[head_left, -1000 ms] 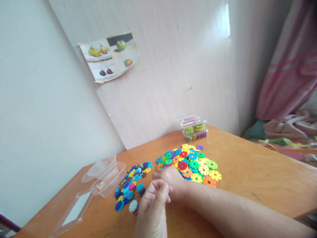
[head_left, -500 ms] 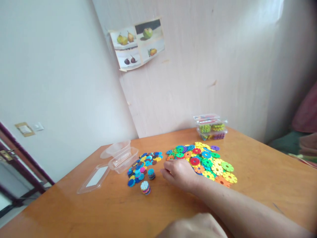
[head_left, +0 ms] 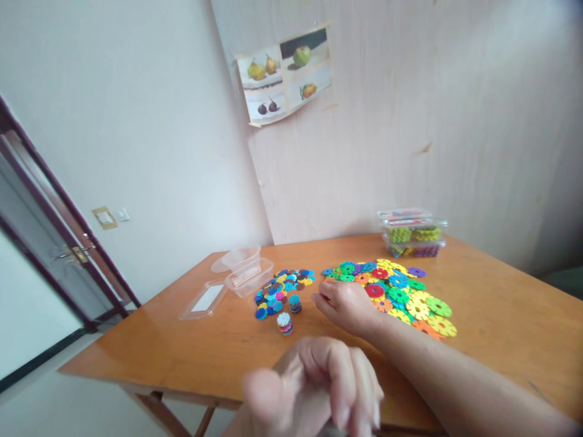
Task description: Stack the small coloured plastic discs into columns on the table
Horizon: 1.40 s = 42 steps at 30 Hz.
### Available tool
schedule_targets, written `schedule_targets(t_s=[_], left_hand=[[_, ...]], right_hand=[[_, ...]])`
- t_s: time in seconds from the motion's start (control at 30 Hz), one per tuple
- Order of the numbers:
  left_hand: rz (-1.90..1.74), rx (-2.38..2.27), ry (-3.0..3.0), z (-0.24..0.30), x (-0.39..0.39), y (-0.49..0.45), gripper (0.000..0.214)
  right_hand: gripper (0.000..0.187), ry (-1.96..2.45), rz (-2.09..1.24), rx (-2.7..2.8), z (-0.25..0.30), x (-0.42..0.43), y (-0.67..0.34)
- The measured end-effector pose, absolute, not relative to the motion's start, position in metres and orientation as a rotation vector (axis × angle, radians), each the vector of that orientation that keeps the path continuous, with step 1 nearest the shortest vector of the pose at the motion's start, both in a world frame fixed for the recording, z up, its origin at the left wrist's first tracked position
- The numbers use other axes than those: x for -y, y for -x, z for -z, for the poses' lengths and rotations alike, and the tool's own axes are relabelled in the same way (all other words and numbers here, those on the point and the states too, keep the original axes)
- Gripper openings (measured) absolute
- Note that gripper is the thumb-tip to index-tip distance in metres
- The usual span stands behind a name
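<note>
My left hand (head_left: 319,382) is close to the camera and slightly blurred, palm turned up. Its fingers are loosely curled, the thumb stands apart, and nothing shows in it, so it is open. My right hand (head_left: 348,306) rests on the table at the near left edge of a pile of large flower-shaped plastic discs (head_left: 398,295). Its fingers curl inward, and anything under them is hidden. Left of it stand a short stack of small discs with a blue top (head_left: 295,303) and one with a pale top (head_left: 285,323). Small loose discs (head_left: 280,294) lie beyond these stacks.
The wooden table (head_left: 182,346) meets the wall at the back. Clear containers (head_left: 249,277) and a clear lid (head_left: 203,300) lie at the left. Filled plastic boxes (head_left: 413,233) are stacked at the back right. A fruit picture (head_left: 285,76) hangs above; a door (head_left: 68,243) is at far left.
My left hand has risen further into view and now shows its palm and curled fingers. The view has swung left. My right hand stays beside the large discs.
</note>
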<state>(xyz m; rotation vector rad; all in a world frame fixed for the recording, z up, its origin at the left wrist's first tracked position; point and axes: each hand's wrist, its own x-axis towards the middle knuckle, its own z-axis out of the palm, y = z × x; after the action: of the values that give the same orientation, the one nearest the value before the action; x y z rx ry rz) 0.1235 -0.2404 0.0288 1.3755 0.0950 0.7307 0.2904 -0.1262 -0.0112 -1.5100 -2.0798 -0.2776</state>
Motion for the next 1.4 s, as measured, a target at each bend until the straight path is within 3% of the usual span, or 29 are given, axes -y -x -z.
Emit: schedule_targets(t_s=[0.23, 0.43, 0.6, 0.7, 0.77, 1.07, 1.23, 1.4], left_hand=[[-0.815, 0.117, -1.002, -0.013, 0.207, -0.125, 0.088], [-0.935, -0.018, -0.942, -0.010, 0.208, -0.104, 0.076], [-1.486, -0.483, -0.814, -0.002, 0.168, -0.063, 0.032], [-1.925, -0.951, -0.823, 0.016, 0.139, -0.039, 0.035], [-1.994, -1.218, -0.882, 0.027, 0.126, -0.028, 0.036], [-1.745, -1.623, -1.231, 0.049, 0.101, -0.011, 0.047], [-1.574, -1.636, -1.461, 0.055, 0.084, -0.010, 0.045], [-1.356, -1.590, -1.750, 0.055, 0.070, -0.013, 0.062]], right_hand=[[0.041, 1.499, 0.274, 2.065, 0.013, 0.126, -0.289], [0.040, 1.504, 0.256, 2.053, 0.011, 0.126, -0.289], [0.039, 1.572, 0.228, 2.086, 0.004, 0.129, -0.287], [0.040, 1.642, 0.195, 2.124, 0.001, 0.129, -0.285], [0.040, 1.700, 0.157, 2.156, 0.001, 0.128, -0.283], [0.042, 1.770, -0.003, 2.309, 0.002, 0.131, -0.276], [0.042, 1.738, 0.002, 2.345, 0.005, 0.131, -0.276], [0.039, 1.708, -0.017, 2.391, 0.007, 0.132, -0.279]])
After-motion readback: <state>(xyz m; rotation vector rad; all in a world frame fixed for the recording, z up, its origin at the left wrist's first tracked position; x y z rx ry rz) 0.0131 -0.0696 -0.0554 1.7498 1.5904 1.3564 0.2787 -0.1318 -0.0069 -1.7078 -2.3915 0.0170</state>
